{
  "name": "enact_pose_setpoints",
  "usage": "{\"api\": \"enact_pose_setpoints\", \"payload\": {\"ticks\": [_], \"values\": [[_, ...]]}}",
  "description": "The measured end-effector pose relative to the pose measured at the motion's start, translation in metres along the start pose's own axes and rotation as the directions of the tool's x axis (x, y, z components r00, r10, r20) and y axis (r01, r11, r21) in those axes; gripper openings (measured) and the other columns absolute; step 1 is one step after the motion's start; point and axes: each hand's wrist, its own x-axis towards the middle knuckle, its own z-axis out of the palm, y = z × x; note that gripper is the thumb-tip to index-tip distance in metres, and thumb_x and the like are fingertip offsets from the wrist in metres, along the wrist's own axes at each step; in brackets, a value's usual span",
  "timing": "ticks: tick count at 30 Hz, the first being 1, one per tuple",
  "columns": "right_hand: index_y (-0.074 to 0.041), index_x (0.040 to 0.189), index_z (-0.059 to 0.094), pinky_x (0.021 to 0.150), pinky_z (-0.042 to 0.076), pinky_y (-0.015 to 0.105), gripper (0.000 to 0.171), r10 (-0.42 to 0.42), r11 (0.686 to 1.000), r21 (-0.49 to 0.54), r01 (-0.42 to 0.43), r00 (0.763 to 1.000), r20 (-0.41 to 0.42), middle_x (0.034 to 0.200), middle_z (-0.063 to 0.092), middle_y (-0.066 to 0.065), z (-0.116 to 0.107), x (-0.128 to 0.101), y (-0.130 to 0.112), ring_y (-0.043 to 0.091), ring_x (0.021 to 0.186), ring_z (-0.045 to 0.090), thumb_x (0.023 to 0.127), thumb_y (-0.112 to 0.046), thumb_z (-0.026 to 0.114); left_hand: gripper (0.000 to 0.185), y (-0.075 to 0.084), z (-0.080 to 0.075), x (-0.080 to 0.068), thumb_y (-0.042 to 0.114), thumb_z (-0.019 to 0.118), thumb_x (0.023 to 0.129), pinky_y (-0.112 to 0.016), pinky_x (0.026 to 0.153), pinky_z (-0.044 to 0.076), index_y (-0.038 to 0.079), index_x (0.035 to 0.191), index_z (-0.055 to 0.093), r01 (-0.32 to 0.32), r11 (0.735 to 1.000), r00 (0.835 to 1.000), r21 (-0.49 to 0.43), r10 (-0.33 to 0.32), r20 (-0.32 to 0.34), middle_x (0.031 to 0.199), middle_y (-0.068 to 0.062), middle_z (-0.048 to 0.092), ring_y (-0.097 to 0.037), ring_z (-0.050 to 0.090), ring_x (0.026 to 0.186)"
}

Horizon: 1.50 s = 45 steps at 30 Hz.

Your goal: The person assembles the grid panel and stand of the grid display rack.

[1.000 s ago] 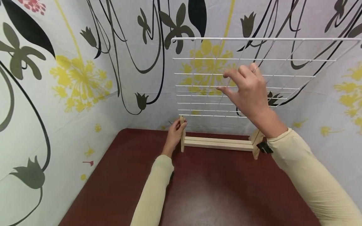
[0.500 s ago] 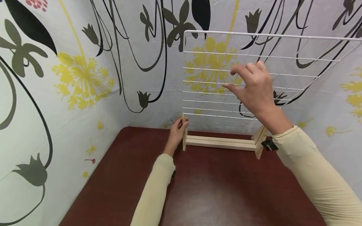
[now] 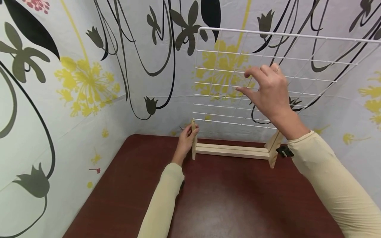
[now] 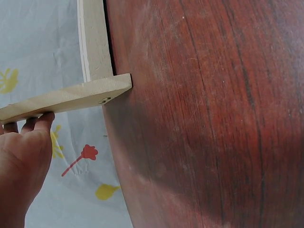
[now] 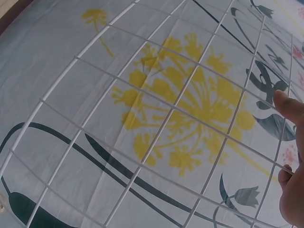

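- Nearest: left sleeve [image 3: 162,201] and right sleeve [image 3: 330,185], both pale yellow; black piece [image 3: 284,151] at the right cuff
- Dark red-brown table [image 3: 226,198] runs from under the arms to the wall, wood grain and a light sheen
- Right hand [image 3: 269,92] raised in front of the grid; thumb and index tips spread with a gap, other fingers bent; can't tell if they hook a wire
- White wire grid [image 3: 262,56] above the stand, tilted, top bar slanting up and out to the right edge of view; low edge runs from the top of the left end piece to the right one, contact not clear
- Left hand [image 3: 185,138] pinching the left end piece [image 3: 194,145] near its top; thin dark thing [image 3: 181,128] pokes out beside it, too small to identify
- Wooden stand at the table's far edge: rail [image 3: 232,151] between left end piece and right end piece [image 3: 274,150]; metal fastener heads [image 4: 105,100] in the left one
- Farthest: floral wall covering [image 3: 166,125], grey, black, yellow, some red
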Motion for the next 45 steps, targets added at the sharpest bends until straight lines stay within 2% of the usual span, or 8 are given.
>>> {"api": "enact_pose_setpoints", "payload": {"ticks": [7,14,18,27,38,45], "values": [[-0.006,0.11,0.067,0.082,0.042,0.052,0.041,0.025,0.999,-0.025,-0.025,1.0,0.002,0.085,0.06,0.018,0.005,0.0,0.006,0.039,0.08,0.049,0.083,-0.025,0.092,0.048,0.004,0.003,0.0,0.037,0.064,0.107,-0.051,0.112,0.052,0.011,0.147,0.06,-0.022,1.0,1.0,0.009,0.022,0.018,0.148,-0.007,0.066,-0.027,0.06,0.14],[-0.008,0.109,0.067,0.08,0.043,0.051,0.041,0.056,0.998,-0.019,-0.056,0.998,0.009,0.084,0.059,0.016,0.015,-0.006,0.007,0.039,0.084,0.051,0.082,-0.023,0.093,0.05,0.002,0.001,-0.006,0.042,0.062,0.107,-0.053,0.115,0.049,0.014,0.148,0.06,0.003,1.0,1.0,0.023,-0.003,0.007,0.148,-0.005,0.065,-0.026,0.058,0.143],[-0.008,0.11,0.067,0.081,0.044,0.05,0.042,0.046,0.998,-0.032,-0.045,0.998,0.036,0.088,0.063,0.016,0.018,-0.007,0.009,0.038,0.083,0.054,0.081,-0.024,0.093,0.055,0.001,0.001,-0.007,0.047,0.062,0.105,-0.052,0.116,0.049,0.014,0.149,0.059,0.003,0.999,1.0,0.04,-0.003,0.011,0.149,-0.005,0.065,-0.025,0.058,0.143],[-0.008,0.113,0.068,0.078,0.039,0.046,0.044,0.016,0.999,-0.038,-0.013,0.995,0.097,0.092,0.065,0.016,0.022,-0.005,0.01,0.036,0.079,0.049,0.082,-0.027,0.093,0.047,0.0,0.002,-0.005,0.04,0.063,0.107,-0.051,0.114,0.051,0.013,0.146,0.061,0.0,1.0,1.0,0.005,-0.001,0.007,0.146,-0.005,0.067,-0.024,0.06,0.141],[-0.007,0.112,0.068,0.08,0.043,0.049,0.043,0.001,1.0,-0.016,0.002,0.989,0.149,0.099,0.072,0.018,0.023,0.013,0.012,0.038,0.082,0.053,0.083,-0.027,0.092,0.044,0.001,0.004,-0.005,0.038,0.063,0.107,-0.049,0.114,0.051,0.015,0.144,0.063,-0.008,1.0,1.0,0.0,0.008,-0.002,0.145,-0.006,0.068,-0.023,0.061,0.14],[-0.01,0.114,0.064,0.078,0.045,0.05,0.041,0.032,0.999,-0.02,-0.029,0.977,0.211,0.102,0.07,0.017,0.026,0.018,0.01,0.039,0.088,0.05,0.086,-0.027,0.09,0.046,-0.003,0.002,-0.002,0.038,0.064,0.107,-0.051,0.114,0.051,0.012,0.145,0.063,-0.027,1.0,1.0,0.013,0.027,-0.007,0.146,-0.008,0.067,-0.026,0.061,0.14]]}}
